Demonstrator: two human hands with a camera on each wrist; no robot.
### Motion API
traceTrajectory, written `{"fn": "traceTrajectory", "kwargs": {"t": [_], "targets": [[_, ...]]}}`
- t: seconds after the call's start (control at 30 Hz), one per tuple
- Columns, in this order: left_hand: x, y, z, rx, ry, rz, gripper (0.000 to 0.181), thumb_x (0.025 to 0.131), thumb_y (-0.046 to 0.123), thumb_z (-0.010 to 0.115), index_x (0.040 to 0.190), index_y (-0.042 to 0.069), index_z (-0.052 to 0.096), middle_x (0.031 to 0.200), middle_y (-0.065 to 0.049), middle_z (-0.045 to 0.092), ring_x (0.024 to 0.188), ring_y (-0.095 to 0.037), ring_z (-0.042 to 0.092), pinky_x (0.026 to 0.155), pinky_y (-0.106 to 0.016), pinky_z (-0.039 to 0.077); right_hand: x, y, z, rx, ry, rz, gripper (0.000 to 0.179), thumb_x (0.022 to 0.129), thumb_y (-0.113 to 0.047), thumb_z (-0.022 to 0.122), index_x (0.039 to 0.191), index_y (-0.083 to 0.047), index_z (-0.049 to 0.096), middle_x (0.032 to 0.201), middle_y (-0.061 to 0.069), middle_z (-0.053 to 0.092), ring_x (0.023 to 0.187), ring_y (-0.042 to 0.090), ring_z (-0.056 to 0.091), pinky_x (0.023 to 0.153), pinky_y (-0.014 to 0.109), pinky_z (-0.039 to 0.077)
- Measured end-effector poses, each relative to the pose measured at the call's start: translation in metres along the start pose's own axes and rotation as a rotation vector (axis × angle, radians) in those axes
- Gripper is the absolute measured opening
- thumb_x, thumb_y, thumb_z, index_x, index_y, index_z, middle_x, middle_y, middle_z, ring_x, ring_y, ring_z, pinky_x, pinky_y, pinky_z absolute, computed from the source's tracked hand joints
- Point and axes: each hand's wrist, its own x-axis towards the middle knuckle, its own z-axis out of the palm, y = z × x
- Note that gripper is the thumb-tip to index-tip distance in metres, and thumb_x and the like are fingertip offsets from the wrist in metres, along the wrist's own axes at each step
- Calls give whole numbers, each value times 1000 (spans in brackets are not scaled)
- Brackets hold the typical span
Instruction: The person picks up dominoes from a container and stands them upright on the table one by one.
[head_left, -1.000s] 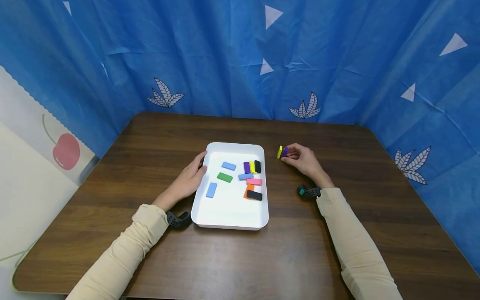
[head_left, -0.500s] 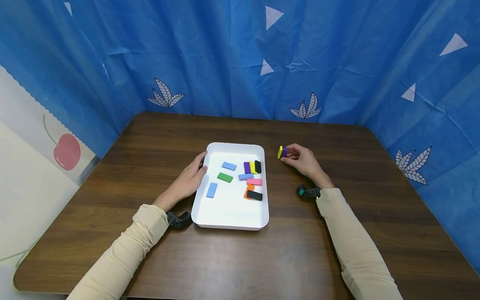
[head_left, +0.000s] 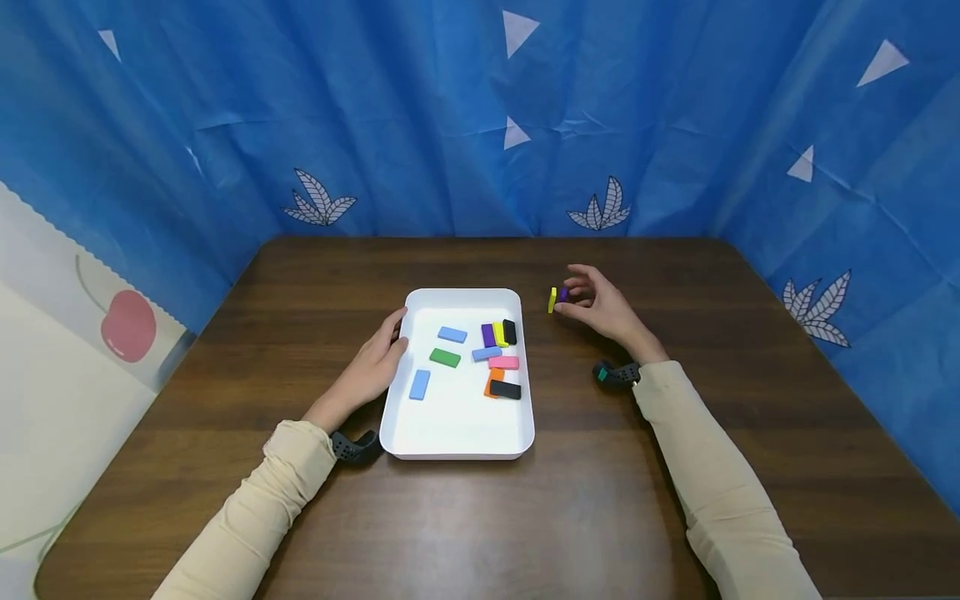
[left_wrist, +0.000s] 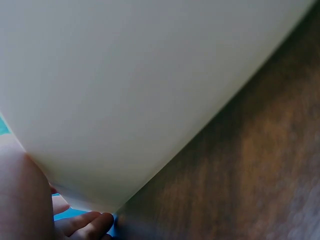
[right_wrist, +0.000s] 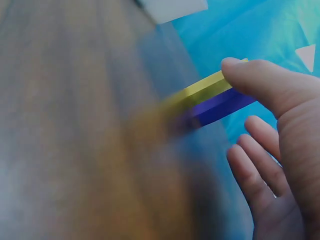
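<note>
My left hand (head_left: 367,367) holds the left rim of a white tray (head_left: 450,433), its thumb lapping over the edge. In the left wrist view the thumb (left_wrist: 22,195) and curled fingertips (left_wrist: 97,225) show at the tray wall. On the table right of the tray, a yellow domino (head_left: 552,300) and a purple domino (head_left: 564,295) stand on end, side by side. My right hand (head_left: 603,308) is around the purple one with thumb and fingers spread apart. The right wrist view has the thumb overlapping the tops of the yellow domino (right_wrist: 207,87) and purple domino (right_wrist: 222,107), other fingers away from them.
Inside the tray lie several dominoes, among them a green domino (head_left: 445,357), a blue domino (head_left: 419,384), a pink domino (head_left: 503,362) and a black domino (head_left: 506,389) overlapping an orange one. A blue curtain (head_left: 420,125) hangs behind the brown table (head_left: 465,525).
The right hand's fingers have opened away from the purple domino, which stays standing beside the yellow one. The head view has tilted slightly. The left hand stays at the tray.
</note>
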Motion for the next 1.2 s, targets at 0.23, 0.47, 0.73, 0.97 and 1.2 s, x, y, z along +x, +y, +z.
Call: {"fn": "traceTrajectory", "kwargs": {"t": [0.23,0.47,0.73,0.97,1.2], "targets": [[2,2,-2,1,5,7,60,112,23,35,166,10,13,168,-21,26,152,-36,32,121,-55,29,7,-29,-12,-95,130,-115,76,91,-24,81,154,-7,41,150,17,50,134,37,44,107,54,47],[3,2,-3,2,7,12,60,112,23,35,166,10,13,167,-21,27,151,-36,34,121,-55,30,5,-65,-8,-179,133,-256,70,90,-20,82,149,-6,49,147,16,54,131,35,43,105,56,47],[2,1,0,-1,7,3,60,112,23,35,166,10,13,166,-22,28,151,-36,34,121,-55,30,-1,-85,8,-227,12,-363,61,90,-19,83,143,-7,56,141,13,60,125,30,49,99,50,52],[1,-2,1,2,8,2,60,112,23,35,166,11,14,167,-21,27,152,-36,32,122,-55,29,-5,-94,24,-233,-104,-377,56,89,-14,83,139,-7,60,132,12,65,118,30,55,97,46,55],[1,-3,1,6,6,-3,60,112,24,35,166,11,14,167,-21,27,152,-36,33,121,-55,30,-8,-98,39,-254,-222,-357,50,89,-14,82,136,-7,63,128,12,69,107,26,62,89,41,59]]}}
